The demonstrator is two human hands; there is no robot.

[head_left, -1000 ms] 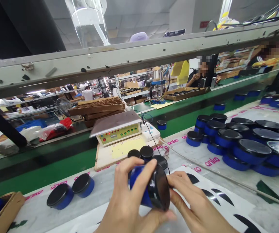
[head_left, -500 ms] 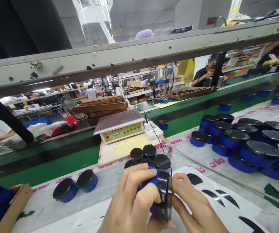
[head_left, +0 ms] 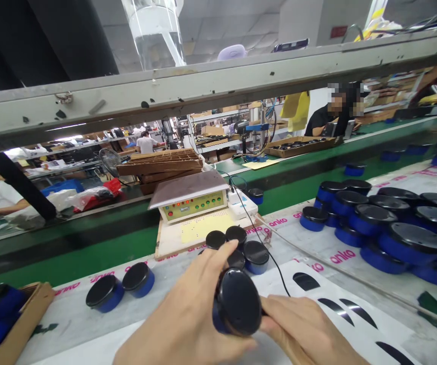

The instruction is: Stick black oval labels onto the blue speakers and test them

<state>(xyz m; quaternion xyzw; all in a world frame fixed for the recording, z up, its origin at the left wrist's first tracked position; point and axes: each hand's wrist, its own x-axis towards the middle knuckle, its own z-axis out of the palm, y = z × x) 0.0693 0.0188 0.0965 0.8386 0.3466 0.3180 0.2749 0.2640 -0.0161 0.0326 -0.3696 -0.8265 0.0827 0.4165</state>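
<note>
Clasping a round blue device (black lid upward) between left hand and right hand

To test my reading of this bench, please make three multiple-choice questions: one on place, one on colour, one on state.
1. Where is the control box? A) cardboard tray B) wooden board C) white sheet
2. What colour are the round units' sides? A) red B) green C) blue
3. What holds the nearest unit? A) one hand only B) the left hand and right hand C) nothing
1 B: the board shows beneath it.
2 C: blue shows under the black tops.
3 B: both grip it from either side.
</note>
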